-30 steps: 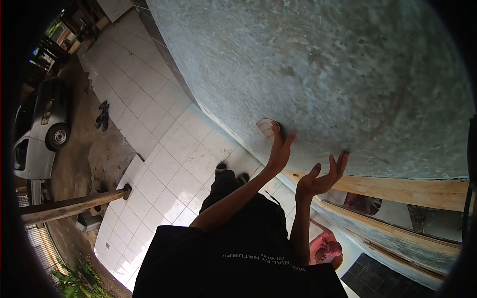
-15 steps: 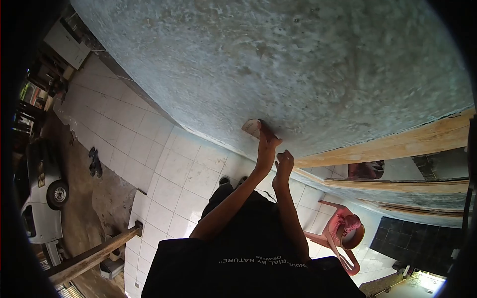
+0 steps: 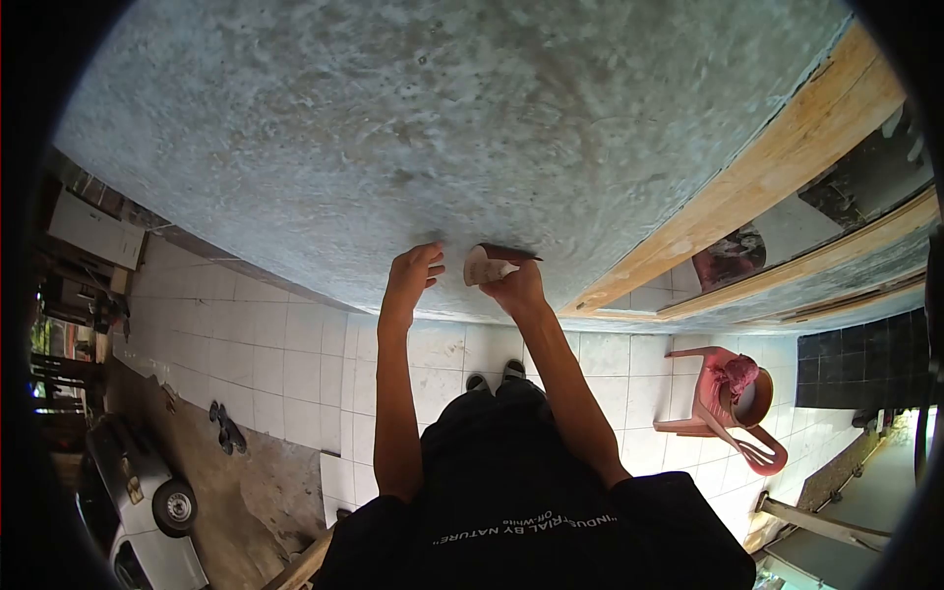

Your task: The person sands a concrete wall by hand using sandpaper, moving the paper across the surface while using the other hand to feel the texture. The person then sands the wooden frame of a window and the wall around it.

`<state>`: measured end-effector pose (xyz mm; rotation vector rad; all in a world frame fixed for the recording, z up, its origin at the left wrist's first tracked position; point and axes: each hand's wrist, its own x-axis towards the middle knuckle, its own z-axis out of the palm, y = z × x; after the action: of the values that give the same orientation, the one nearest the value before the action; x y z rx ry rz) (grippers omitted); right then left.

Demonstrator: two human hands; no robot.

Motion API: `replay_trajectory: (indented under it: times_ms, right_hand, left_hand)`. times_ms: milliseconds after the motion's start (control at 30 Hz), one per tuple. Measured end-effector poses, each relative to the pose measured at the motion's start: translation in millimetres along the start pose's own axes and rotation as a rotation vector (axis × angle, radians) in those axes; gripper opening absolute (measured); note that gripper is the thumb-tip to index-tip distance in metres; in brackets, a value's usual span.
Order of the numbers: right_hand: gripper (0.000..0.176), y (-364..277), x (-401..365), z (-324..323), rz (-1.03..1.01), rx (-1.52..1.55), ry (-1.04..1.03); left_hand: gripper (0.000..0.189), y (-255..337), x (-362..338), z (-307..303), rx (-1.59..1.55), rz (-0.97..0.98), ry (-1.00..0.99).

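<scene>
Sandpaper (image 3: 489, 264) has passed to right hand (image 3: 516, 287); left hand (image 3: 413, 270) touches wall (image 3: 413, 118).

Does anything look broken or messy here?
Nothing looks broken or spilled. The grey wall is just blotchy and rough. The right hand presses folded sandpaper on it; the left hand touches it alongside. A cloth sits bundled on the red chair.

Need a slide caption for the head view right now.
Right hand presses folded sandpaper to the grey wall; left hand touches beside it.
</scene>
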<state>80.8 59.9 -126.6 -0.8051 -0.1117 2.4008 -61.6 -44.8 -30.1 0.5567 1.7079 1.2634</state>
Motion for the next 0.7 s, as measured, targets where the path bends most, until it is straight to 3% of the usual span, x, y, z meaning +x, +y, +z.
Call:
replay_trajectory:
  times_ms: [100,200,300,333,367,433,500,533,600,633,700]
  right_hand:
    - [0.035,12.4,7.8,-6.9,-0.107,-0.053,0.000]
    - [0.042,35.9,5.2,-6.9,-0.260,-0.154,0.156]
    - [0.047,46.8,2.6,-15.8,-0.287,-0.396,0.176]
    - [0.047,43.6,-2.2,-9.5,-0.293,-0.386,0.178]
    - [0.049,38.3,-8.9,-5.2,-0.248,-0.541,0.180]
    - [0.051,25.4,-21.3,2.5,-0.206,-0.687,0.189]
    - [0.053,8.8,-25.5,8.3,-0.036,-0.944,0.219]
    - [0.053,1.4,-29.0,7.7,-0.043,-0.939,0.223]
    - [0.048,-9.6,-36.3,4.7,0.087,-1.219,0.092]
    - [0.048,-11.5,-39.1,4.0,0.081,-1.218,0.095]
    - [0.043,-5.7,-46.8,0.0,-0.262,-1.275,-0.211]
  left_hand:
    - [0.066,-1.2,-0.9,1.9,0.089,0.040,0.060]
    - [0.089,-10.1,4.1,21.4,0.183,-0.132,-0.064]
    - [0.093,-32.1,21.6,29.2,0.024,-0.199,-0.204]
    - [0.081,-38.0,27.9,32.8,0.009,-0.214,-0.139]
    - [0.081,-44.3,33.1,34.6,0.019,-0.213,-0.146]
    - [0.060,-50.4,36.3,37.9,-0.084,-0.101,-0.199]
    - [0.052,-51.5,41.0,37.3,-0.207,-0.086,-0.213]
    - [0.044,-51.6,42.9,37.2,-0.341,-0.071,-0.215]
    - [0.042,-53.3,42.7,36.6,-0.314,-0.066,-0.228]
    - [0.041,-52.9,43.1,36.9,-0.291,-0.058,-0.234]
    - [0.037,-55.9,41.8,41.7,-0.308,-0.031,-0.233]
